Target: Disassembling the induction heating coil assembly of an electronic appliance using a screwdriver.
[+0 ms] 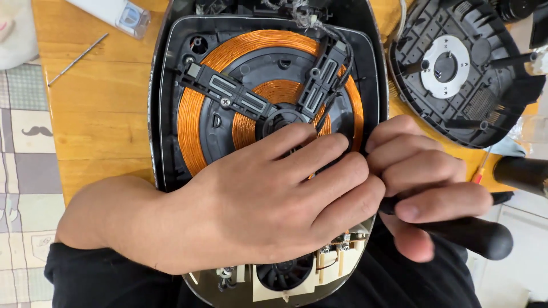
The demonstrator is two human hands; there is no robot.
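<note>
The coil, a flat copper-orange spiral in two rings under a black three-armed bracket, fills the middle of the frame inside the opened black cooker shell. The spot being worked lies at the coil's right rim, just right of frame centre, where both hands meet. The left hand comes in from the lower left and lies palm down across the lower right part of the coil, fingers stretched flat and close together, tips pressing at the rim; it pinches nothing that can be seen, and whatever sits under the fingertips is hidden. The right hand is just beside it, touching it at the knuckles, its grip curled tight around a black tool handle. That handle's long axis runs from the lower right of the frame up and left toward the meeting point, and its tip is covered by the fingers, so the tool's kind cannot be told for sure. Both hands are equally near the rim. Below them a small fan shows at the bottom edge. At the upper right the detached black bottom cover rests on the wooden tabletop, and a thin metal rod lies at the upper left.
</note>
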